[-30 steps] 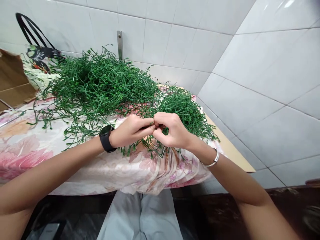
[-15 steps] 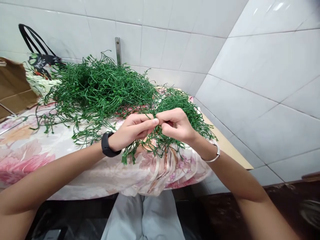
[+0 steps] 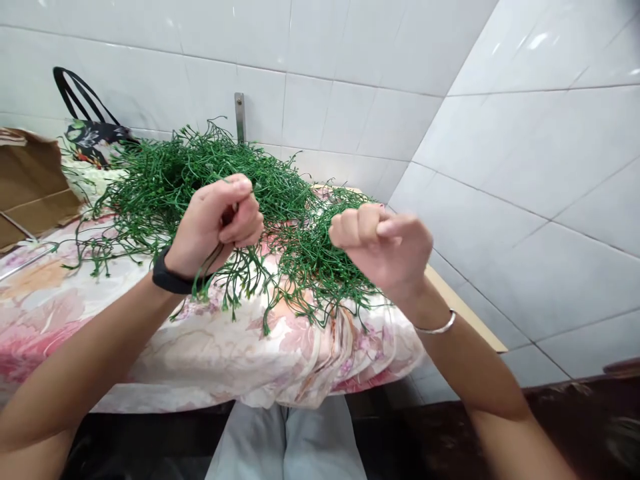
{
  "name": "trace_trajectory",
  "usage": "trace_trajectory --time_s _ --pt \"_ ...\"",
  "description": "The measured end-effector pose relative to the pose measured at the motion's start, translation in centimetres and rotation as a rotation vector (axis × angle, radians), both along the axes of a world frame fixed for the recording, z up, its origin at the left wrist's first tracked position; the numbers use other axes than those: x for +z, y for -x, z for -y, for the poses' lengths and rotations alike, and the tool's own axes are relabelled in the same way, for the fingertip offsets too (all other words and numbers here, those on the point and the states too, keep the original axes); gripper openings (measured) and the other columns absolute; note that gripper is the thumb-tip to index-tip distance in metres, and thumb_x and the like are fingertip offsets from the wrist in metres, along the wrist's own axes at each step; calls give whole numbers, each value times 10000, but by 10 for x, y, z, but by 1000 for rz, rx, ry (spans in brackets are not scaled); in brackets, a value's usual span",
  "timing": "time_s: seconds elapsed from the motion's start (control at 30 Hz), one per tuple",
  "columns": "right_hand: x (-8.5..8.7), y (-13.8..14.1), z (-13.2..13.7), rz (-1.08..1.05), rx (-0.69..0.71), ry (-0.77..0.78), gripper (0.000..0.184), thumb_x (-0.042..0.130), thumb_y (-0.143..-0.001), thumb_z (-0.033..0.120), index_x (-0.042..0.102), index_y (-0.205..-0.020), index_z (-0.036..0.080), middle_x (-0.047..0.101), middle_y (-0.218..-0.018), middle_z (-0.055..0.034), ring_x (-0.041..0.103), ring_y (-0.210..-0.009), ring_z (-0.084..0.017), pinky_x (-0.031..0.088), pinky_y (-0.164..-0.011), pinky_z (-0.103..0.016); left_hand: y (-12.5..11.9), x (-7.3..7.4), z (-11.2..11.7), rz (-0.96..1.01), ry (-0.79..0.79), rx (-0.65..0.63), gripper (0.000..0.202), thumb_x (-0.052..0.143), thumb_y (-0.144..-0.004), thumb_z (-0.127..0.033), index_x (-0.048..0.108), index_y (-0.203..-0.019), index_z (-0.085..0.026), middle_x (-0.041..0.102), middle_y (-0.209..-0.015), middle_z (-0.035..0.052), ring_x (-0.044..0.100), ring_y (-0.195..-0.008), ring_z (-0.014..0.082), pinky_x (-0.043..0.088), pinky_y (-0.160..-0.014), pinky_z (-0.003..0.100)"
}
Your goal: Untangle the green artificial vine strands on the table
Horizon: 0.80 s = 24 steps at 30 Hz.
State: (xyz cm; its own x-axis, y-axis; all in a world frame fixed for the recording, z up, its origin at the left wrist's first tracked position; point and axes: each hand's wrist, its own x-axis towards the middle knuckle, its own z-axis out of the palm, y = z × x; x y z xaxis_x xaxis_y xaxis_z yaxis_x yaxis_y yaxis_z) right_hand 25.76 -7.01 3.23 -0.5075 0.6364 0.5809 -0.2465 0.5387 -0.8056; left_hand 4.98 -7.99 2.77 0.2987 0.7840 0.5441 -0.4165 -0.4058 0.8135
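Note:
My left hand (image 3: 220,220) is closed round a green artificial stem (image 3: 203,280), whose thin ends hang out below the palm near the black wristband. Raised in front of the big heap of green artificial stems (image 3: 170,167), this hand is well apart from the other. My right hand (image 3: 383,243) is curled into a fist over the smaller pile of green stems (image 3: 320,260). Its inner fingers are hidden and slightly blurred, so whatever they hold, if anything, does not show.
A floral cloth (image 3: 165,353) covers the table. To the left stand an open cardboard box (image 3: 35,173) and a dark flowered bag (image 3: 97,140), with white material (image 3: 93,181) between box and heap. Tiled walls (image 3: 525,153) close off the back and right. A metal strip (image 3: 240,117) is fixed behind the heap.
Half a second ago both hands met fingertip to fingertip over the smaller pile. They have parted: the left went left and up with the stem, the right moved right and closed into a fist.

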Motion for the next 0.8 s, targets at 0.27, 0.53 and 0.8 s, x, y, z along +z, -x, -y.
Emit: trace_trajectory --time_s 0.27,0.53,0.8 --pt "-10 -6 -21 652 -499 -640 210 413 -859 276 603 -879 188 568 -790 -28 492 -781 -126 332 -766 -306 -6 -13 -18 -139 11 182 270 406 -851 -348 555 -752 -145 553 -684 11 521 -620 82 438 -591 226" --pt "-22 2 -20 731 -478 -663 265 345 -896 294 584 -883 181 615 -922 -34 524 -894 -131 285 -825 -309 -9 -25 -22 -306 -98 215 342 427 -837 -424 612 -960 -164 597 -1021 63 546 -926 135 441 -790 249" --pt "-36 20 -5 663 -418 -599 207 515 -807 356 587 -772 165 643 -852 -13 534 -874 -137 283 -820 -300 -16 -32 -19 -498 -395 217 302 427 -856 -325 619 -1049 -196 606 -1066 73 520 -1025 146 398 -893 272"
